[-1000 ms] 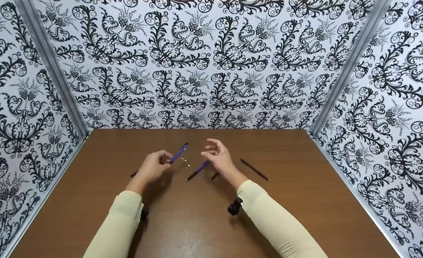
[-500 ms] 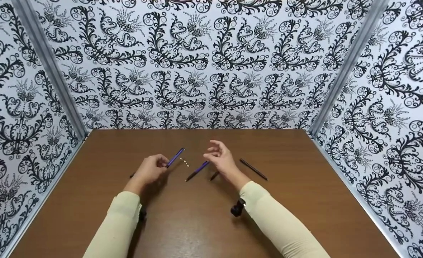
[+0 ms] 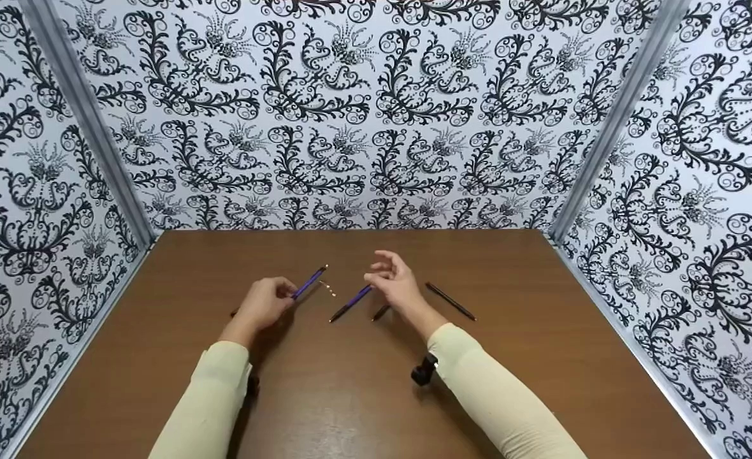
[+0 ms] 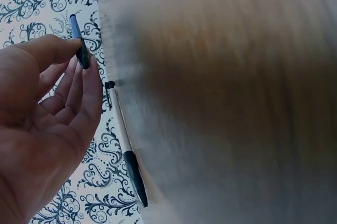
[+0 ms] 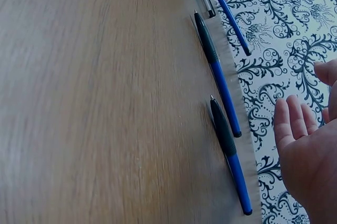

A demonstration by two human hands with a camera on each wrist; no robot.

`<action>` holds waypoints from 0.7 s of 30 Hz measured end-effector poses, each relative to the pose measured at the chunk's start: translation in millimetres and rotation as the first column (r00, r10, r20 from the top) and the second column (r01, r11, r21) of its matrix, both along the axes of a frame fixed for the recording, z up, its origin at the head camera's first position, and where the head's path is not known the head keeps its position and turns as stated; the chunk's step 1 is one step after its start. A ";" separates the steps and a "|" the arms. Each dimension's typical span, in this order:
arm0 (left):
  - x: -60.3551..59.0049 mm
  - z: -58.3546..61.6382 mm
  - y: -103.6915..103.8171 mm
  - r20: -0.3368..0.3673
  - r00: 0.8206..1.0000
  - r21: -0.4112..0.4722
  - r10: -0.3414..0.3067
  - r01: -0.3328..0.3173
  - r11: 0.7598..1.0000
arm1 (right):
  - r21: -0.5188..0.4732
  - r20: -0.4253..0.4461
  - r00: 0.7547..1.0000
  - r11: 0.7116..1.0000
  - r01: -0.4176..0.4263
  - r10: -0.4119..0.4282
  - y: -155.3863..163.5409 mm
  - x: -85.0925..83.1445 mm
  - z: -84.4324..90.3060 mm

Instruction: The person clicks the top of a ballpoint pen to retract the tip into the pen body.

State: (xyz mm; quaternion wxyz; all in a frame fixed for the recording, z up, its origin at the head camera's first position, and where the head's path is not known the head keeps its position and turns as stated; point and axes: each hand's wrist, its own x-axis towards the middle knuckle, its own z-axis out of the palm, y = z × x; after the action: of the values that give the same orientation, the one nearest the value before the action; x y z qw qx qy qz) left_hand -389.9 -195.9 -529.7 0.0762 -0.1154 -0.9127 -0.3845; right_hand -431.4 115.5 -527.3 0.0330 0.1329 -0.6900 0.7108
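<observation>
Left hand point(image 3: 264, 303) is pinching a slim blue-and-black plastic pen point(image 3: 310, 282) over the brown wooden table point(image 3: 331, 395); presumably light and stiff, it is offering surest hold at the dark grip point(image 4: 83, 58); right hand point(image 3: 399, 287) is hovering empty, fingers loose.

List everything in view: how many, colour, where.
Held pen: one, blue and black, in left hand
Loose pens: two, blue and black, on table
White pen: one, white and black, near left hand
Dark pen: one, black, right of right hand
Pale marks: several, whitish, mid table, unidentifiable
Table: one, brown, below
Walls: three, white and black, around
Posts: two, grey, wall corners
Wrist cameras: two, black, by sleeves
Sleeves: two, pale yellow, forearms
Left hand: one, pinching held pen
Right hand: one, empty, over table
</observation>
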 end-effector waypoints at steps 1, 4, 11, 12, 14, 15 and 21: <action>-0.1 -0.4 0.1 -0.002 1.000 0.001 0.000 0.000 1.000 | 0.000 0.002 1.000 1.000 -0.001 0.001 0.2 0.3 0.2; -0.6 -1.9 -0.1 0.004 1.000 -0.003 0.001 -0.001 1.000 | 0.004 0.009 1.000 1.000 -0.002 0.002 1.3 0.4 0.2; -2.7 -3.7 -0.9 0.077 0.996 0.014 0.042 -0.043 0.999 | 0.005 0.007 1.000 1.000 -0.003 0.003 5.2 -1.1 -1.4; -3.0 -4.2 -1.0 0.080 0.996 0.011 0.043 -0.044 0.999 | 0.004 0.004 1.000 1.000 -0.001 0.001 5.6 -1.6 -1.5; -3.5 -5.1 -1.2 0.090 0.995 0.004 0.046 -0.047 0.999 | 0.004 0.001 1.000 1.000 0.003 -0.003 6.2 -2.3 -1.8; -3.5 -5.3 -1.2 0.095 0.994 0.000 0.049 -0.049 0.999 | 0.004 0.001 1.000 1.000 0.003 -0.003 6.5 -2.5 -1.9; -2.0 -4.6 -1.3 0.110 0.993 -0.028 0.049 -0.046 0.999 | -0.003 0.003 1.000 1.000 -0.003 0.003 7.4 -2.3 -1.8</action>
State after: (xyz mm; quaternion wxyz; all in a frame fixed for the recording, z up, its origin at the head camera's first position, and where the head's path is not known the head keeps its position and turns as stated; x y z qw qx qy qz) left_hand -391.9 -197.2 -534.2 0.0333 -0.0732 -0.9228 -0.3769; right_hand -433.7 122.8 -529.1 0.0311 0.1326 -0.6888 0.7120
